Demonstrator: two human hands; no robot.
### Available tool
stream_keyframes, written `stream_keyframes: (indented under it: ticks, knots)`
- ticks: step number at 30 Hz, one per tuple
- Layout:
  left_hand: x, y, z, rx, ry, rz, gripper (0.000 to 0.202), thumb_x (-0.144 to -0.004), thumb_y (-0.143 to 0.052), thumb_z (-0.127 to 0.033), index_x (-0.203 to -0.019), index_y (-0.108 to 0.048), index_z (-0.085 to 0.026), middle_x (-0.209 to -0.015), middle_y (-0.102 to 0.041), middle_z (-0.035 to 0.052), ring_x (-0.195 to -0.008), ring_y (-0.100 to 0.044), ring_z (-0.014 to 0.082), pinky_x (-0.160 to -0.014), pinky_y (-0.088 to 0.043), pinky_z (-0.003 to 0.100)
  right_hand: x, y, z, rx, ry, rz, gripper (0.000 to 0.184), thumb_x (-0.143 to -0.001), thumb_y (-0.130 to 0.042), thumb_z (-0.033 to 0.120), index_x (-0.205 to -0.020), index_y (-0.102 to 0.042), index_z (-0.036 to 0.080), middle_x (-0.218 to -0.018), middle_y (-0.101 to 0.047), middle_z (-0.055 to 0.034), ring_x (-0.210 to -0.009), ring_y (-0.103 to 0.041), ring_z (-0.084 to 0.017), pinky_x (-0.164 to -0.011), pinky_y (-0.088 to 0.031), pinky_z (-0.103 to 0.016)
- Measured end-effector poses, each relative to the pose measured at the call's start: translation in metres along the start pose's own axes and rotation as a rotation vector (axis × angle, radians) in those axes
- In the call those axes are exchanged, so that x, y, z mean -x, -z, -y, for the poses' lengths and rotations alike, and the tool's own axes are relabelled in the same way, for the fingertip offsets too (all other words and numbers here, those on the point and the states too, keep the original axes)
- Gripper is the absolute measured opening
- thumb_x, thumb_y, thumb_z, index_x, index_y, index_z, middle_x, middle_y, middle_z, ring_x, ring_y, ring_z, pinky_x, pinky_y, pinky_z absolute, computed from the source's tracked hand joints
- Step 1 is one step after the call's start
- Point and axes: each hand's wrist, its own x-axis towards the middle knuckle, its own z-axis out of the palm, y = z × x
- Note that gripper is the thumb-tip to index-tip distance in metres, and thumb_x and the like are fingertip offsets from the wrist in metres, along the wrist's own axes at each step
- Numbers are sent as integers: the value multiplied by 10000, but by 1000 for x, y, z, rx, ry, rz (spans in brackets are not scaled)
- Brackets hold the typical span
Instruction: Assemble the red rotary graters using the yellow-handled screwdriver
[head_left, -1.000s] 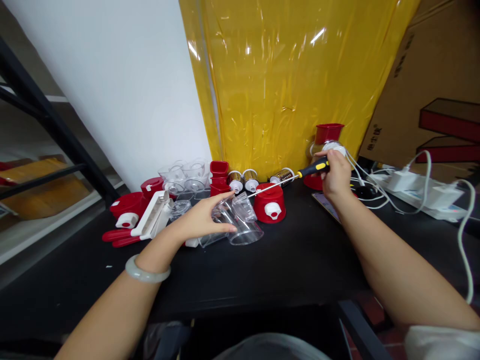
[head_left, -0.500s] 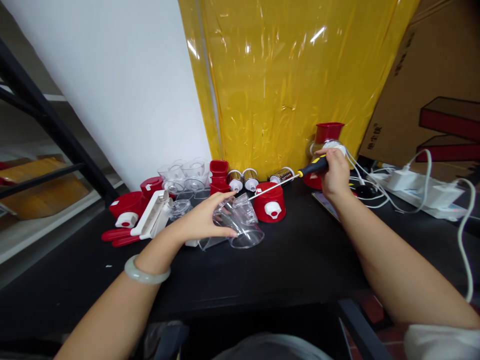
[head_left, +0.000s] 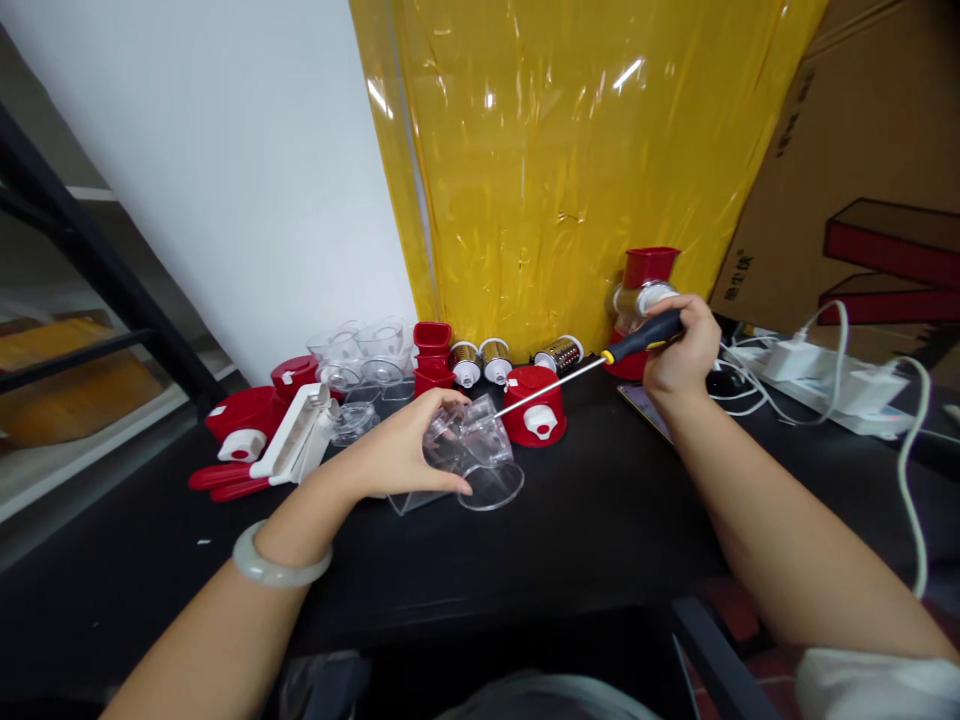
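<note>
Curling my left hand (head_left: 401, 455) around the clear plastic housing (head_left: 484, 465) resting on the black table (head_left: 600, 530), I clenched the screwdriver (head_left: 570, 378) in my right hand (head_left: 679, 355), its shaft slanting down-left, tip right at the housing's top.

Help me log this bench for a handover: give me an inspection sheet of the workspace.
Surface: black table, parts crowded along its back edge.
Job's things: clear plastic housing, tilted; screwdriver, tip pointing toward it.
Clutter: red base, metal drums, clear cups, assembled red grater.
Grippers: left hand grips the housing; right hand grips the screwdriver handle.
Cables: white cables and power strip at right.
Surroundings: yellow film, cardboard box, white wall.
</note>
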Motion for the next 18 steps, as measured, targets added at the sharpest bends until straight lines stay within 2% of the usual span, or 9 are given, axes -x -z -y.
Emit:
stream_keyframes:
  ticks: [3, 7, 12, 18]
  knots:
    - [2, 6, -4, -59, -17, -34, 866, -615, -845, -541, -1327, -443, -256, -1354, -548, 107, -1213, -570, 320, -1019, -474, 474, -4, 1, 10, -8, 128, -99, 332, -878, -414, 416, -635, -537, 227, -623, -488, -6, -595, -518, -155, -570, -445, -302]
    - [4, 15, -9, -157, -60, -183, 863, -610, -845, -559, -1313, -447, -255, -1330, -554, 108, -1194, -582, 331, -1003, -492, 492, -3, -1, 23, -25, 148, -161, 306, -870, -489, 447, -649, -516, 237, -627, -479, 6, -543, -492, -143, -532, -432, -296]
    - [2, 13, -3, -301, -160, -361, 824, -676, -815, -558, -1345, -433, -267, -1332, -544, 121, -1216, -568, 327, -1007, -499, 508, 3, -5, 32, -85, 176, -154, 312, -892, -460, 470, -682, -525, 250, -593, -446, 15, -496, -485, -145, -494, -434, -303]
    - [0, 8, 9, -559, -169, -548, 836, -760, -766, -531, -1435, -368, -241, -1346, -560, 146, -1246, -554, 348, -1041, -479, 504, 5, -7, 30, -42, 226, -171, 330, -860, -402, 484, -682, -551, 249, -616, -486, -6, -555, -508, -169, -567, -445, -345]
